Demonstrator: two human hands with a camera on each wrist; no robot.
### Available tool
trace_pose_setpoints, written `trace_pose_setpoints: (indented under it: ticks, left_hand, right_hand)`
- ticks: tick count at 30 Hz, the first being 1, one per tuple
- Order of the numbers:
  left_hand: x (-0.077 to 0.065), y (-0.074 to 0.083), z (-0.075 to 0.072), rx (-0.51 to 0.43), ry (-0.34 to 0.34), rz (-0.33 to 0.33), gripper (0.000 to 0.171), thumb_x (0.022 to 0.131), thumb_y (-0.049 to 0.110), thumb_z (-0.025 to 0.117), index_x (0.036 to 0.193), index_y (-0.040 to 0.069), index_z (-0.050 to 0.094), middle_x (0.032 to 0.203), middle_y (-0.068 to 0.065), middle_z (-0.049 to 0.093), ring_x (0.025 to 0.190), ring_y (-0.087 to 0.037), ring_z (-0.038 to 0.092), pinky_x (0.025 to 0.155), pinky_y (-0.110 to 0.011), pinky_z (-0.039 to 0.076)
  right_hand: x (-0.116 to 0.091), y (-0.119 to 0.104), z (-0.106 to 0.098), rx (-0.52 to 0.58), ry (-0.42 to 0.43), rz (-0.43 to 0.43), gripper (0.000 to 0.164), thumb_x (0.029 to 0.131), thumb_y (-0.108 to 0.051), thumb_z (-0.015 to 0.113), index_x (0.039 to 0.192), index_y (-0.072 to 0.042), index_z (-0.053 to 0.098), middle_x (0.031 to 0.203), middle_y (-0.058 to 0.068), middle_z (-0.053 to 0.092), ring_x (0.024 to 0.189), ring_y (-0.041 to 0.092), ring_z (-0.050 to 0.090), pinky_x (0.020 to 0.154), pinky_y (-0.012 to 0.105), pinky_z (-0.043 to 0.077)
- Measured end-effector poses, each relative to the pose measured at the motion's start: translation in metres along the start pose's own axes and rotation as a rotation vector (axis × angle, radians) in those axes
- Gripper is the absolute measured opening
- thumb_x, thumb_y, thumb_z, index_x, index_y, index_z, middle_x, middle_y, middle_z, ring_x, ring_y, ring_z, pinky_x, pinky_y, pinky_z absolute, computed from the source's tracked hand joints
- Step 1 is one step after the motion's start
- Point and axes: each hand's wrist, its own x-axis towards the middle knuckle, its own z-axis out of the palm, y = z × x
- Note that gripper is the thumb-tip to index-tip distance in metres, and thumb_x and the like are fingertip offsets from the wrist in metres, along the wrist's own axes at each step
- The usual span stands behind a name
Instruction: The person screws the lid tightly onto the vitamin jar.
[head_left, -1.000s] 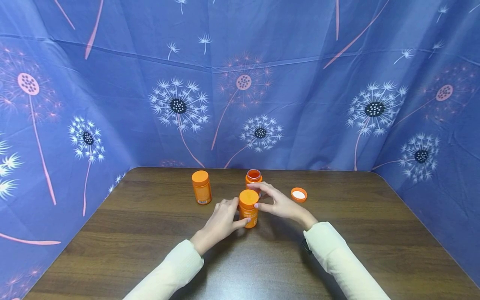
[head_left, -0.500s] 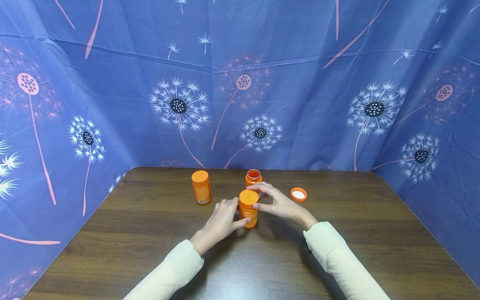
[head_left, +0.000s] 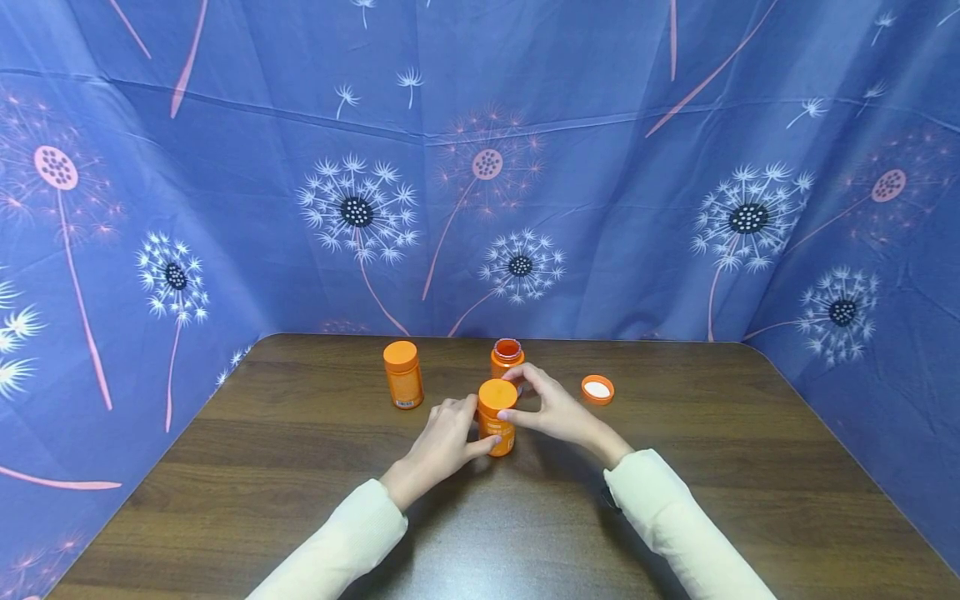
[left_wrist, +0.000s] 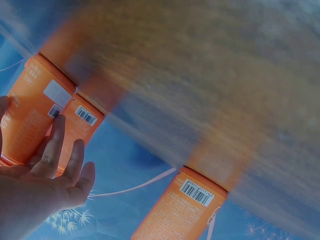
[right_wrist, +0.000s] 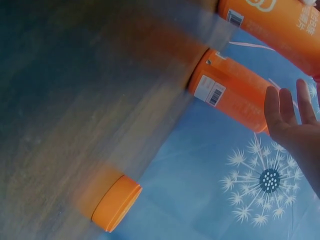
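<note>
An orange bottle (head_left: 498,429) stands upright near the middle of the table, its orange cap (head_left: 498,396) on top. My left hand (head_left: 442,437) grips the bottle's body from the left, thumb across the front. From the right, my right hand (head_left: 558,410) holds the cap between its thumb, at the front, and its fingers behind. Just behind stands an uncapped orange bottle (head_left: 507,357), partly hidden by the right hand. In the left wrist view, the left hand (left_wrist: 47,182) is around the gripped bottle (left_wrist: 32,102). Only several right-hand fingers (right_wrist: 287,107) show in the right wrist view.
A loose orange cap (head_left: 597,390) lies with its white inside up, right of the bottles. Further left stands another capped orange bottle (head_left: 403,377). A blue dandelion-print cloth (head_left: 615,208) hangs behind the wooden table (head_left: 225,492).
The right thumb has moved left across the front of the cap, and the right wrist has shifted slightly. My left hand and the bottle stay in place.
</note>
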Motion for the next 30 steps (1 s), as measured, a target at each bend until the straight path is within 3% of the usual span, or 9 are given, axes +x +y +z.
trace_pose_setpoints:
  ticks: [9, 13, 22, 30]
  left_hand:
    - [0.001, 0.000, 0.000, 0.007, -0.012, -0.012, 0.042, 0.080, 0.043, 0.066, 0.102, 0.010, 0.051, 0.086, -0.004, 0.063, 0.082, -0.020, 0.054, 0.079, -0.039, 0.039]
    - [0.001, 0.000, 0.000, 0.004, -0.006, -0.005, 0.042, 0.079, 0.041, 0.067, 0.102, 0.011, 0.051, 0.086, -0.003, 0.063, 0.082, -0.020, 0.054, 0.079, -0.040, 0.039]
    - [0.000, 0.000, 0.000, 0.000, -0.008, -0.007, 0.043, 0.079, 0.042, 0.067, 0.104, 0.011, 0.051, 0.089, -0.002, 0.064, 0.083, -0.020, 0.055, 0.080, -0.040, 0.039]
    - [0.000, 0.000, -0.001, -0.003, -0.010, -0.007, 0.042, 0.079, 0.039, 0.068, 0.103, 0.010, 0.050, 0.089, -0.005, 0.064, 0.082, -0.021, 0.054, 0.079, -0.041, 0.039]
  right_hand:
    - [0.001, -0.002, 0.003, 0.009, 0.023, 0.080, 0.048, 0.073, -0.025, 0.076, 0.110, -0.009, 0.048, 0.102, 0.004, 0.056, 0.092, 0.017, 0.054, 0.083, 0.027, 0.045]
    - [0.001, -0.003, 0.003, 0.002, 0.010, 0.085, 0.050, 0.073, -0.023, 0.076, 0.112, -0.010, 0.048, 0.104, 0.002, 0.055, 0.093, 0.015, 0.052, 0.085, 0.032, 0.045]
    - [-0.002, -0.005, -0.005, 0.046, -0.101, 0.075, 0.055, 0.080, -0.026, 0.070, 0.128, -0.012, 0.044, 0.123, -0.002, 0.050, 0.102, 0.019, 0.050, 0.091, 0.038, 0.041]
    - [-0.002, -0.005, -0.012, 0.035, -0.163, 0.044, 0.052, 0.085, -0.016, 0.063, 0.133, -0.013, 0.042, 0.127, 0.000, 0.047, 0.105, 0.014, 0.048, 0.092, 0.039, 0.041]
